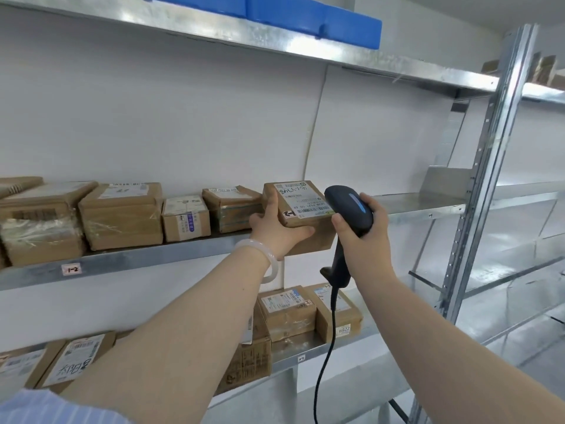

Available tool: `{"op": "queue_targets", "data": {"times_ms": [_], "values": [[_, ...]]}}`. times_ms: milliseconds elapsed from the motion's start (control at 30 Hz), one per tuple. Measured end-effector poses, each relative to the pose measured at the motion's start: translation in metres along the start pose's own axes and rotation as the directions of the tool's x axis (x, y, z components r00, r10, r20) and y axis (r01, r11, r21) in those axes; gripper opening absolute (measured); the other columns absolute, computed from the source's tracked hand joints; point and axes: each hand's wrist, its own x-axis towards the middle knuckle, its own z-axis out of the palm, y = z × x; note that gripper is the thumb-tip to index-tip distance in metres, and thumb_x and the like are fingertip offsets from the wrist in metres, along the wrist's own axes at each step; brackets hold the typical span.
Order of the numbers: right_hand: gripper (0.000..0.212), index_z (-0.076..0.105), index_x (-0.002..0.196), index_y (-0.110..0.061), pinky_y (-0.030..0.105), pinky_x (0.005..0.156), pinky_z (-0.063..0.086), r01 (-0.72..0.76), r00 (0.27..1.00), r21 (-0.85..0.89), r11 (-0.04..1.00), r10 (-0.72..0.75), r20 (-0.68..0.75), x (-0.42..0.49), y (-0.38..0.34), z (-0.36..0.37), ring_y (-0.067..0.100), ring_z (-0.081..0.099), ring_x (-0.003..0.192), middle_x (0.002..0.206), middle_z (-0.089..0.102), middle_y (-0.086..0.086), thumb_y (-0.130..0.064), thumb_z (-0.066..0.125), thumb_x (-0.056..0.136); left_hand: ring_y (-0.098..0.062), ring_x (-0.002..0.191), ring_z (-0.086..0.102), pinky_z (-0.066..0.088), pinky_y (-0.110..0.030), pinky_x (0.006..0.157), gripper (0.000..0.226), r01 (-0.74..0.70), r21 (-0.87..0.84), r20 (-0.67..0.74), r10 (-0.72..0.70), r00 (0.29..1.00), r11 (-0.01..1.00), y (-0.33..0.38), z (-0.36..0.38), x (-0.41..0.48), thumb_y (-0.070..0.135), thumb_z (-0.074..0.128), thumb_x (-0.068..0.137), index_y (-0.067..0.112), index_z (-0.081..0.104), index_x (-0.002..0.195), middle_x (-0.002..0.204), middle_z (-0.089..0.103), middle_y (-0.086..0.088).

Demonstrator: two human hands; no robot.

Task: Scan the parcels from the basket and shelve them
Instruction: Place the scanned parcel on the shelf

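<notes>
Four brown cardboard parcels (122, 215) stand in a row on the middle shelf (137, 261), whose front edge carries a small tag (71, 269) reading "1-2". The leftmost one is wrapped in clear film, and another box further left is cut off by the frame edge. At the lower left corner a striped sleeve (46, 408) is only partly in view. On the lower shelf (281, 364) the left forearm covers most of one large carton, so its print cannot be read.

The left hand (275, 231), with a pale bracelet (269, 261) at the wrist, grips the held parcel (305, 200): fingers lie along its left side and the thumb presses its front face. This parcel sits at the right end of the row, over the shelf's front edge; whether its base rests on the shelf cannot be told. Its white label faces up, with handwriting and a barcode that are too small to read reliably.

The scanner (348, 206) has its dark head just beside the parcel's right edge and hides that corner. The right hand (363, 237) is wrapped round the scanner's neck; its trigger finger is hidden. A black cable (328, 347) hangs from the handle and leaves the frame at the bottom.

Overhead, blue bins (305, 16) are cut off by the top edge. Right of the perforated upright post (486, 179), the boxes on the top tier are blurred.
</notes>
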Motion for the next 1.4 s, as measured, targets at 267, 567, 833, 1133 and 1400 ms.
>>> {"op": "queue_targets", "data": {"times_ms": [267, 567, 833, 1133, 1400], "values": [[0.054, 0.038, 0.104, -0.071, 0.019, 0.077, 0.048, 0.006, 0.992, 0.063, 0.998, -0.014, 0.129, 0.058, 0.028, 0.002, -0.004, 0.059, 0.101, 0.113, 0.053, -0.033, -0.034, 0.074, 0.088, -0.033, 0.12, 0.051, 0.054, -0.049, 0.094, 0.107, 0.025, 0.051, -0.15, -0.017, 0.989, 0.998, 0.004, 0.023, 0.037, 0.054, 0.073, 0.081, 0.042, -0.002, 0.156, 0.14, 0.038, -0.009], [0.053, 0.042, 0.119, -0.061, 0.001, 0.06, 0.045, 0.057, 0.997, 0.212, 0.976, -0.066, 0.034, 0.087, 0.051, -0.001, -0.017, 0.056, 0.094, 0.1, 0.05, -0.053, -0.031, 0.074, 0.088, -0.022, 0.1, 0.046, 0.051, -0.042, 0.097, 0.094, -0.008, 0.074, -0.224, 0.024, 0.974, 0.997, 0.014, 0.054, 0.059, 0.06, 0.064, 0.085, 0.049, 0.001, 0.154, 0.118, 0.026, 0.001], [0.052, 0.043, 0.125, -0.05, 0.0, 0.067, 0.044, 0.03, 0.992, 0.215, 0.976, -0.055, 0.113, 0.109, 0.071, 0.001, -0.02, 0.054, 0.094, 0.099, 0.05, -0.052, -0.028, 0.073, 0.089, -0.03, 0.119, 0.054, 0.053, -0.051, 0.095, 0.09, 0.003, 0.022, -0.24, 0.002, 0.971, 1.0, 0.01, 0.059, 0.074, 0.051, 0.067, 0.088, 0.042, 0.009, 0.156, 0.139, 0.043, -0.006], [0.052, 0.041, 0.115, -0.06, 0.002, 0.073, 0.045, 0.064, 0.969, 0.218, 0.974, -0.113, 0.22, 0.107, 0.072, 0.026, -0.017, 0.056, 0.098, 0.102, 0.052, -0.051, -0.03, 0.074, 0.089, -0.024, 0.116, 0.058, 0.056, -0.046, 0.091, 0.078, 0.04, 0.003, -0.327, -0.036, 0.944, 0.999, -0.011, 0.022, 0.066, 0.058, 0.067, 0.084, 0.045, 0.028, 0.15, 0.139, 0.05, 0.001], [0.053, 0.042, 0.126, -0.046, 0.002, 0.075, 0.045, 0.047, 0.952, 0.196, 0.98, -0.103, 0.288, 0.123, 0.084, 0.049, -0.017, 0.056, 0.097, 0.098, 0.052, -0.052, -0.023, 0.074, 0.089, -0.021, 0.138, 0.039, 0.035, -0.034, 0.113, 0.074, -0.043, 0.274, -0.401, 0.155, 0.903, 0.961, -0.014, 0.021, 0.079, 0.03, 0.069, 0.091, 0.029, 0.029, 0.154, 0.153, 0.035, -0.002]]}}
